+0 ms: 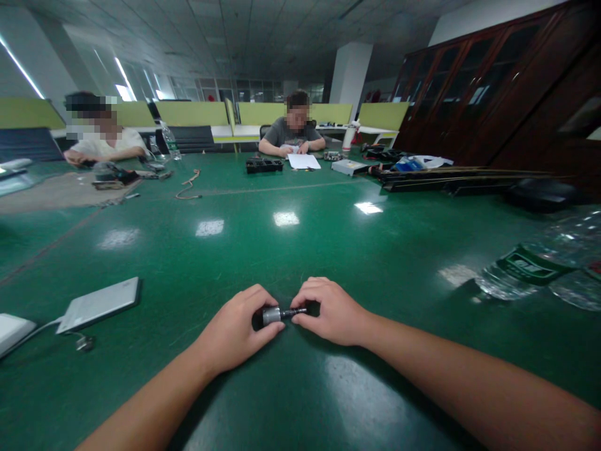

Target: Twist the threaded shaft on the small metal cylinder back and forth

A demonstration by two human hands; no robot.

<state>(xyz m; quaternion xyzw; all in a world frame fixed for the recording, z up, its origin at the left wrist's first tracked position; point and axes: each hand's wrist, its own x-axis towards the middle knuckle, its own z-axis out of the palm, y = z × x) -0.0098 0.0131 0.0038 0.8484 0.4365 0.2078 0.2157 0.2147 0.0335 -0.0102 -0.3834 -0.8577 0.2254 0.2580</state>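
Observation:
A small silver metal cylinder (272,315) with a thin dark ridged shaft (292,312) lies between my two hands, low over the green table; it looks like a small motor. My left hand (237,329) is closed around the cylinder, thumb in front and fingers behind. With thumb and fingertips, my right hand (331,312) pinches about the shaft on the other side. The shaft points to the right and is roughly level. Whether the part touches the table I cannot tell.
On the left lies a grey flat box (101,304) with a white cable. Clear plastic bottles (521,272) stand at right. Across the green table (244,250) sit two people, near a black tray (263,165), a paper sheet (303,161) and long dark strips (422,180).

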